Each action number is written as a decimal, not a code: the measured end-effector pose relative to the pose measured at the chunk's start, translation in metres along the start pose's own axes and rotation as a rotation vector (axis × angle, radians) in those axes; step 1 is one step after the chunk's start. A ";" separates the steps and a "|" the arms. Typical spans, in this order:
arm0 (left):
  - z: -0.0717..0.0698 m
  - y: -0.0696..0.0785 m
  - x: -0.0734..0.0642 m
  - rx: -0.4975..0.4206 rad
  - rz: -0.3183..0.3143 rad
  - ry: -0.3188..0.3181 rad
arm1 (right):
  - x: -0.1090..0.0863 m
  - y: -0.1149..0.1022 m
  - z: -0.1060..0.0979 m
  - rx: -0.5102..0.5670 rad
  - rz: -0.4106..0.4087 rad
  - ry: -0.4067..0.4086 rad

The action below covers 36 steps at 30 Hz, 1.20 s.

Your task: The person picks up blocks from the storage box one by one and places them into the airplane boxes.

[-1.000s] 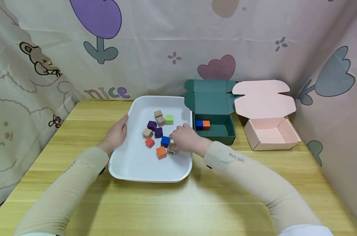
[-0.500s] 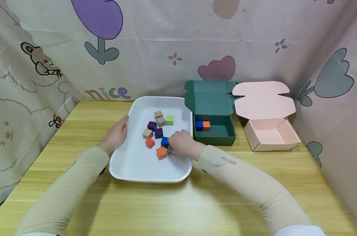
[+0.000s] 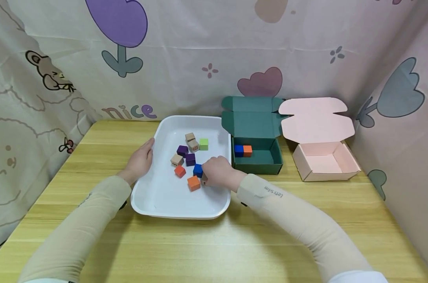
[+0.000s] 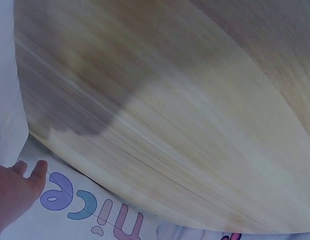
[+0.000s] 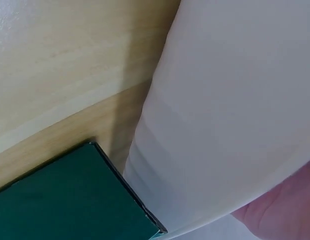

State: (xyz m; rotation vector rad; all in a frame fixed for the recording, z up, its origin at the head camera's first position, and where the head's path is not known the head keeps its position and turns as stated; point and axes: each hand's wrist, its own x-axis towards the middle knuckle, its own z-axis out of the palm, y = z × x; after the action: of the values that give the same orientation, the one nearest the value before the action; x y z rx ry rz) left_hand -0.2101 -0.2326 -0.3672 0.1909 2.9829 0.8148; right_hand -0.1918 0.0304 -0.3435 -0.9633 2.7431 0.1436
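My left hand (image 3: 139,161) rests against the left outer side of a white plastic tray (image 3: 146,196); the left wrist view shows some of its fingers (image 4: 39,172) beside the tray wall. Inside the tray, my right hand (image 3: 219,172) has curled fingers on a natural wooden letter block (image 3: 204,180), mostly hidden under the hand. Close to those fingers are a blue block (image 3: 197,170) and an orange block (image 3: 194,183). Also in the tray lie a red-orange block (image 3: 180,171), two purple blocks (image 3: 190,159), a light green block (image 3: 203,144) and several wooden blocks (image 3: 177,160).
Right of the tray stands an open green box (image 3: 258,169) with a blue block (image 3: 239,151) and an orange block (image 3: 247,151) side by side. Beyond it is an open pink box (image 3: 327,177). A printed curtain (image 3: 178,59) hangs behind the wooden table (image 3: 214,247).
My right hand has shifted slightly left and closed over the wooden letter block, covering more of it. The left hand and the other blocks have stayed in place.
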 end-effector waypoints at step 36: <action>-0.002 0.003 -0.001 -0.009 -0.001 -0.004 | -0.061 0.072 -0.074 0.089 -0.058 0.353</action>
State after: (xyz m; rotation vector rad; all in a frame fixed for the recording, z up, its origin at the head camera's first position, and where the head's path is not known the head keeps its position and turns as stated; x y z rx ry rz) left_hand -0.2087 -0.2309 -0.3637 0.1901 2.9752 0.8263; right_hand -0.2047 0.1112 -0.2556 -1.1363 2.9990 -0.1743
